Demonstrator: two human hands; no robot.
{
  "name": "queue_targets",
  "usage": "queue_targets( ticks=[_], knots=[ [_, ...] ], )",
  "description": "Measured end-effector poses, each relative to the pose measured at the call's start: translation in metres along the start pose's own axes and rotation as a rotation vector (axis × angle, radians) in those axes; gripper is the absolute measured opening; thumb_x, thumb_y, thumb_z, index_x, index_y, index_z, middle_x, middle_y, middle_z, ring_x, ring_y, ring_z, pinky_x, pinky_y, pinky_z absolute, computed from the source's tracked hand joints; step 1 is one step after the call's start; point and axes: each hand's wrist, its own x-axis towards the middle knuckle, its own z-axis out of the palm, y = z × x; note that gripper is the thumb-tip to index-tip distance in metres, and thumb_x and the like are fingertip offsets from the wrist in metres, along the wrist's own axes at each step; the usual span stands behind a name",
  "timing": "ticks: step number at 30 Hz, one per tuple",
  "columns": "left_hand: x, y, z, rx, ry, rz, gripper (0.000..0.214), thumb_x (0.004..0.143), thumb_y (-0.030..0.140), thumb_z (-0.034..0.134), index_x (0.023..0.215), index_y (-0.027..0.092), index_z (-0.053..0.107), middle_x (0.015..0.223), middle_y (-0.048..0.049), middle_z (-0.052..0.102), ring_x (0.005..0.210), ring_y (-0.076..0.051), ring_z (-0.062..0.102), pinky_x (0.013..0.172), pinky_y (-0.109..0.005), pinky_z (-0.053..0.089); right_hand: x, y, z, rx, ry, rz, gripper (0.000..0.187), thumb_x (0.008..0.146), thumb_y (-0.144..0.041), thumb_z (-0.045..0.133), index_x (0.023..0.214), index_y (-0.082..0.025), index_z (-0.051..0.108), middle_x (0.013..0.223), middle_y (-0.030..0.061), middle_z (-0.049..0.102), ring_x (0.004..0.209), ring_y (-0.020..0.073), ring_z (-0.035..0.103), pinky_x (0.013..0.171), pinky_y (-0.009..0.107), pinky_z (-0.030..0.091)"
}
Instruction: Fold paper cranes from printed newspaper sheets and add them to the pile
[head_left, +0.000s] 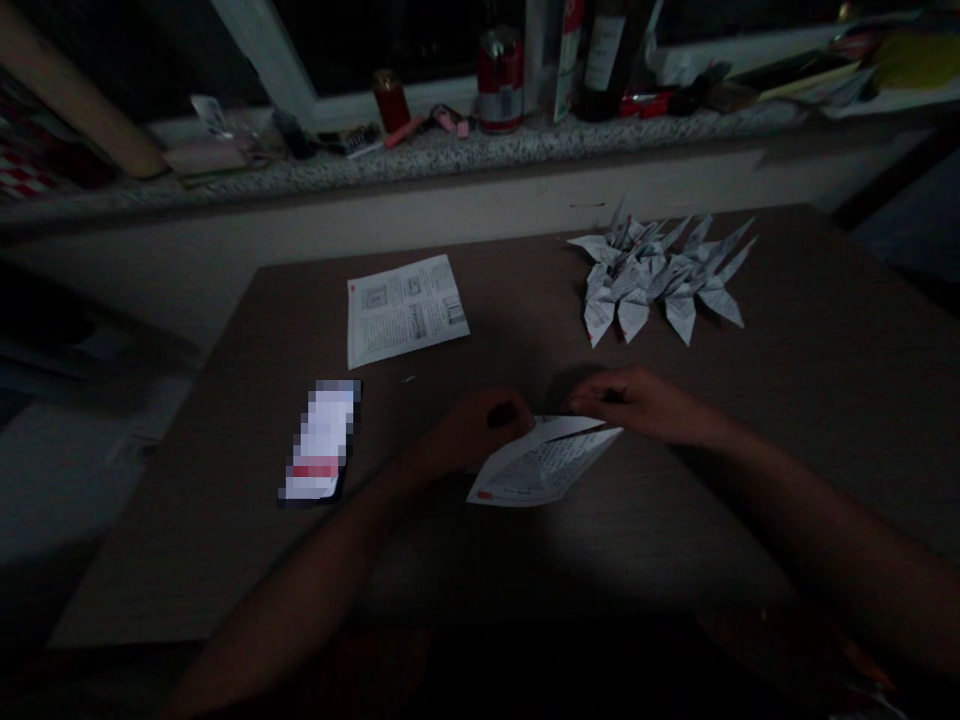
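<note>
A partly folded sheet of printed paper point(544, 465) is between my hands, over the middle of the table. My left hand point(491, 420) pinches its far left edge, with fingers curled in. On the far right edge, my right hand point(622, 400) has its fingers closed together at the paper's rim. The paper's layers gape open along its right side, and a small red mark shows at its near left corner. Dim light hides the exact fingertip contacts. Beyond my right hand stands a cluster of several folded paper cranes point(652, 275) made of printed paper.
A flat printed sheet point(405, 310) lies at the back left of the brown table point(225, 400). Nearer me on the left is a lit phone point(321, 440), its screen blurred. Behind the table, a stone windowsill point(300, 175) carries a red can point(500, 80), a dark bottle point(602, 65) and clutter.
</note>
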Motion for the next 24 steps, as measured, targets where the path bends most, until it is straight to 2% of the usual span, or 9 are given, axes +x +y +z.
queue_targets(
  ticks=[4,7,18,24],
  knots=[
    [0.001,-0.006,-0.003,-0.001,0.118,-0.005,0.020,0.095,0.039,0.062,0.093,0.019,0.066,0.088,-0.0012,0.068,0.081,-0.017,0.063,0.073,-0.029,0.048,0.001,0.002,-0.004,0.128,0.160,0.088,0.047,0.093,-0.065,0.062,0.095,-0.021,0.077,0.090,0.0064,0.077,0.078,0.0194,0.071,0.070,0.033,0.057],
    [0.002,-0.010,-0.003,-0.029,0.178,-0.016,0.017,0.094,0.036,0.062,0.093,0.020,0.062,0.090,-0.0017,0.068,0.083,-0.018,0.064,0.073,-0.029,0.049,0.000,-0.001,-0.004,0.254,0.189,0.149,0.054,0.091,-0.072,0.061,0.090,-0.019,0.074,0.089,0.0089,0.076,0.075,0.0193,0.071,0.066,0.033,0.059],
    [0.004,-0.016,0.003,-0.011,0.317,-0.136,0.017,0.094,0.035,0.062,0.088,0.021,0.055,0.092,-0.0035,0.069,0.087,-0.021,0.068,0.073,-0.033,0.055,-0.003,-0.013,0.016,0.238,0.019,0.219,0.044,0.089,-0.059,0.071,0.108,-0.019,0.070,0.094,0.0081,0.076,0.077,0.0189,0.074,0.066,0.032,0.063],
    [0.003,-0.013,0.007,-0.097,0.284,-0.153,0.017,0.094,0.034,0.063,0.088,0.021,0.053,0.095,-0.0043,0.070,0.088,-0.021,0.071,0.072,-0.034,0.058,0.000,-0.014,0.022,0.284,0.025,0.266,0.044,0.090,-0.047,0.071,0.124,-0.021,0.063,0.096,0.0076,0.077,0.082,0.0222,0.076,0.064,0.033,0.066]
  ],
)
